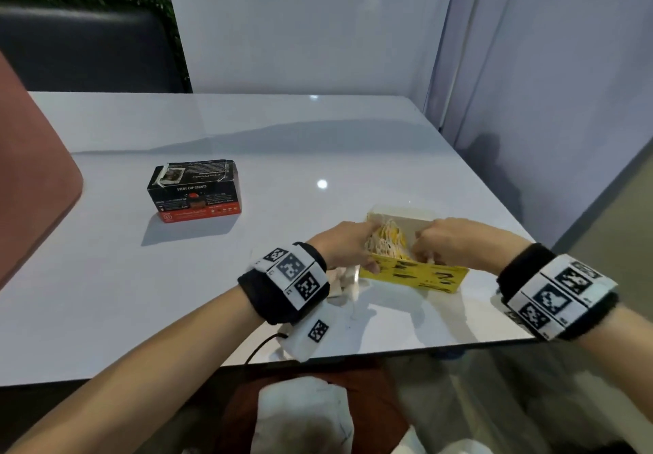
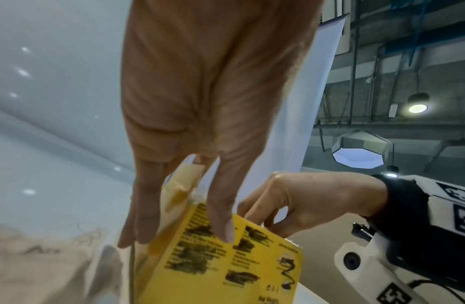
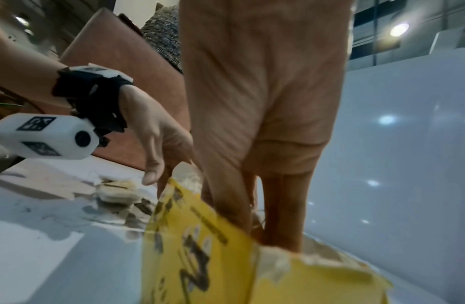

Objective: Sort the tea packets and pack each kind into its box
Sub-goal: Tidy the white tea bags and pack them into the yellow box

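An open yellow tea box (image 1: 417,275) stands near the table's front right edge, with pale tea packets (image 1: 387,239) bunched in its left half. My left hand (image 1: 367,252) grips the box's left end, thumb (image 2: 223,226) on the printed front wall and fingers (image 2: 138,226) down the end flap. My right hand (image 1: 424,252) reaches down into the box beside the packets, and the front wall hides its fingertips. A black and red tea box (image 1: 196,188) sits closed at the left. Several loose pale packets (image 1: 341,282) lie on the table below my left wrist.
The white glossy table (image 1: 212,276) meets a white partition (image 1: 318,29) at the back and right. A pink chair back (image 1: 28,170) stands at the left edge. White cloth lies in my lap below the table's front edge.
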{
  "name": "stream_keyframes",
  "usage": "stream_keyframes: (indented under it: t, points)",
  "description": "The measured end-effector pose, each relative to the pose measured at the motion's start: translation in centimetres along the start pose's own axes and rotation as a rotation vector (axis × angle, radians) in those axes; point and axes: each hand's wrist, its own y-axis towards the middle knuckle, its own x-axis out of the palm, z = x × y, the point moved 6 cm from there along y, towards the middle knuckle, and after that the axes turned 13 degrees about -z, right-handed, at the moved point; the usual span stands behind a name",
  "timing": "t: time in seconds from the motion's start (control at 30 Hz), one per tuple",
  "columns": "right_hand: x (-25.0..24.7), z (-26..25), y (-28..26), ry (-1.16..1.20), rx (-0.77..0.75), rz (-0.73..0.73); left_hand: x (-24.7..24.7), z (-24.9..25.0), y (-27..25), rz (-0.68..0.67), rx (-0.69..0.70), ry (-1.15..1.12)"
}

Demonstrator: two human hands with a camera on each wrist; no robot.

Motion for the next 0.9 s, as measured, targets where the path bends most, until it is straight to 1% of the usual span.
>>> stream_keyframes:
  t: [0.03,0.1,0.17,0.27,0.4,0.47,0.53,0.8,0.9]
  points:
    - [0.2,-0.2,0.3,-0.006,-0.011,-0.011,0.1,-0.1,0.1,0.004,-0.011,-0.007]
    - [0.4,-0.3,0.7,0.079,-0.027,-0.007,0.1,-0.3,0.2,0.020,-0.028,-0.016]
    - [0.1,-0.3,0.9,0.186,-0.038,0.025,0.0,-0.4,0.1,0.043,-0.020,-0.025]
    - [-0.1,-0.3,0.7,0.250,-0.041,0.078,0.1,-0.7,0.0,0.070,-0.006,-0.053]
    - [0.0,1.2,-0.3,0.478,0.036,0.089,0.2,-0.8,-0.3,0.086,0.022,-0.103]
    - [0.2,1.9,-0.3,0.548,0.087,0.101,0.2,-0.8,-0.4,0.082,0.038,-0.119]
    - [0.5,1.8,0.0,0.515,0.108,0.112,0.2,-0.8,-0.6,0.072,0.055,-0.140]
    - [0.2,0.0,0.8,0.415,0.058,0.174,-0.2,-1.3,-1.3,0.084,0.048,-0.228]
    - [0.1,0.0,0.7,0.423,0.065,0.145,-0.5,-1.7,-1.7,0.069,0.056,-0.273]
